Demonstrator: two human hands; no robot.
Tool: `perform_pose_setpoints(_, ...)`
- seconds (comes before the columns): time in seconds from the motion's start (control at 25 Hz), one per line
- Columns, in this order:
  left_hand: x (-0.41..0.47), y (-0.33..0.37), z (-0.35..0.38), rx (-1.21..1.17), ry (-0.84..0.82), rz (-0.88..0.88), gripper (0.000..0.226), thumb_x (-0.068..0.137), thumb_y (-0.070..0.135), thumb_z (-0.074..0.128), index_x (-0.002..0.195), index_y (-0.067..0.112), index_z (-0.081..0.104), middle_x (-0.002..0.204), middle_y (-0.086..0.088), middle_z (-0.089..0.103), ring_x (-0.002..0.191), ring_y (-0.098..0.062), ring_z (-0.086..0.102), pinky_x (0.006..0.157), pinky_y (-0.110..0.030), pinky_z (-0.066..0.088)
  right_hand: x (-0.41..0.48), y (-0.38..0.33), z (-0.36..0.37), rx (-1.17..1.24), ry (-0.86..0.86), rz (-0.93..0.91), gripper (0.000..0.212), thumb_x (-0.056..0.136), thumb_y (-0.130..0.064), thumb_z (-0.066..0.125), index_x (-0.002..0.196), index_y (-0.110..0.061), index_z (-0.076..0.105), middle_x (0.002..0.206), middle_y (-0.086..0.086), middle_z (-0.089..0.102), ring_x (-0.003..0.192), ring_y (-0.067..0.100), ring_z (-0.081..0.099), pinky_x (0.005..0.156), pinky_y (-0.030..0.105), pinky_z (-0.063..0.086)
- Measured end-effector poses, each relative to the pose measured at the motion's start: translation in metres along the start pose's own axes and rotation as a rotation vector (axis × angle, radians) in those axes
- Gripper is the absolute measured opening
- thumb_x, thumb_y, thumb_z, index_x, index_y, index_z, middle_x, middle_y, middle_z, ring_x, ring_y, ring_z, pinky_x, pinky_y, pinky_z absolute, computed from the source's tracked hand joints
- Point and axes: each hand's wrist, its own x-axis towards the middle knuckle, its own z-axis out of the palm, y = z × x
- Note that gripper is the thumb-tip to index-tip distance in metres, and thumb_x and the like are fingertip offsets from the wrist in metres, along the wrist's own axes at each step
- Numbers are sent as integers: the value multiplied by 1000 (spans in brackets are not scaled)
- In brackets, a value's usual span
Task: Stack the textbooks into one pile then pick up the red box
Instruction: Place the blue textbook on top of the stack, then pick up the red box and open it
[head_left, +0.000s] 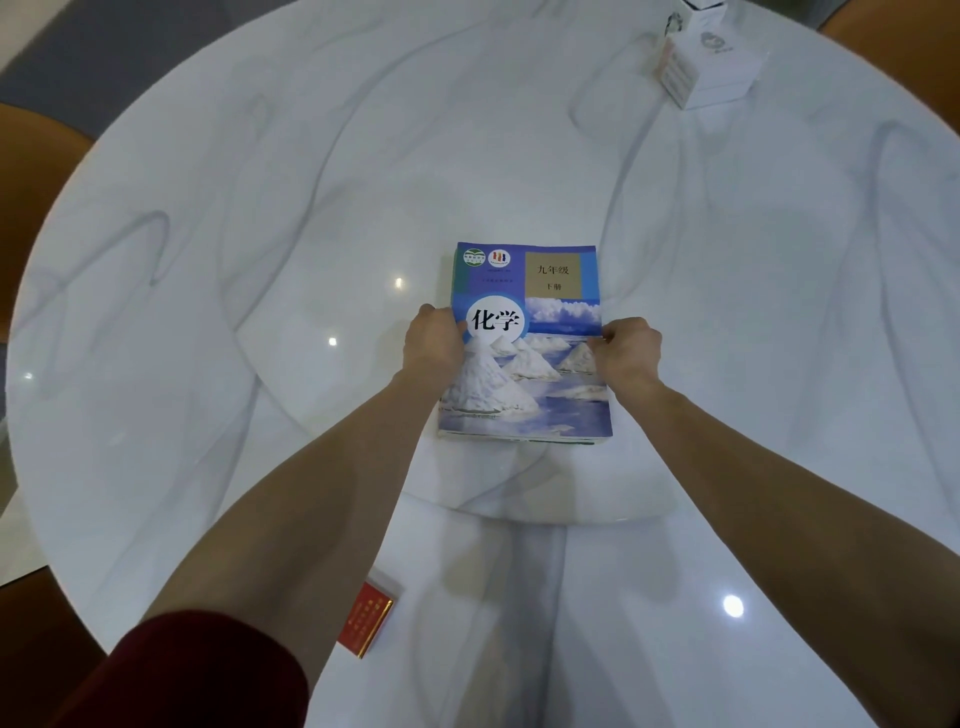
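Observation:
A pile of textbooks (524, 312) lies flat in the middle of the round white table (311, 208), its top cover blue with white mounds. My left hand (434, 343) presses against the pile's left edge, thumb on the cover. My right hand (628, 351) grips the right edge. Both hands hold the pile between them. A green book edge shows under the top one. The red box (366, 621) lies near the table's front edge, partly hidden by my left forearm.
A white carton (711, 57) stands at the far right of the table. Brown chair backs (31, 171) show beyond the left rim and at the top right corner. Ceiling lights glare off the glossy tabletop.

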Motion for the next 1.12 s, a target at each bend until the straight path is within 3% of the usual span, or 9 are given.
perform_pose_setpoints(0.08,-3,-3,-2,17,-24,9,35,98,19,40,101,-9,61,103,-26,58,100,-39,58,81,-40,46,-1,-1,-1,-31,2,-12,16,87,-11,55,83,-2,67,71,11,60,75,30,57,52,19,41)
perform_pose_setpoints(0.16,-7,-8,-6,34,-19,20,34,97,20,42,98,-8,61,100,-25,61,98,-38,59,78,-40,47,-5,-2,-5,-66,21,-34,19,88,-13,56,97,0,67,95,16,68,91,33,64,73,32,53)
perform_pose_setpoints(0.28,-15,-12,-19,62,19,27,28,94,18,46,105,-2,62,110,-21,64,101,-35,59,78,-36,47,-16,-9,-13,-159,28,-135,24,91,-18,51,107,-4,64,112,17,65,99,32,63,79,35,53)
perform_pose_setpoints(0.44,-30,-16,-40,103,62,56,29,93,19,47,116,5,60,116,-17,62,109,-32,57,83,-34,47,-38,-31,-20,-302,-16,-368,24,92,-14,45,99,-1,64,110,19,63,94,33,61,77,37,53)
perform_pose_setpoints(0.72,-81,-48,-73,188,124,69,33,94,25,47,123,10,54,117,-14,59,109,-30,56,82,-37,47,-97,-67,-13,-604,-55,-741,36,95,-26,38,120,-9,59,118,14,61,102,31,59,83,37,47)
perform_pose_setpoints(1.12,-187,-128,-53,316,161,-18,31,94,23,45,120,10,55,113,-12,59,103,-27,54,80,-36,47,-188,-74,48,-677,-233,-907,36,96,-25,37,126,-10,52,123,13,56,114,30,51,93,40,42)
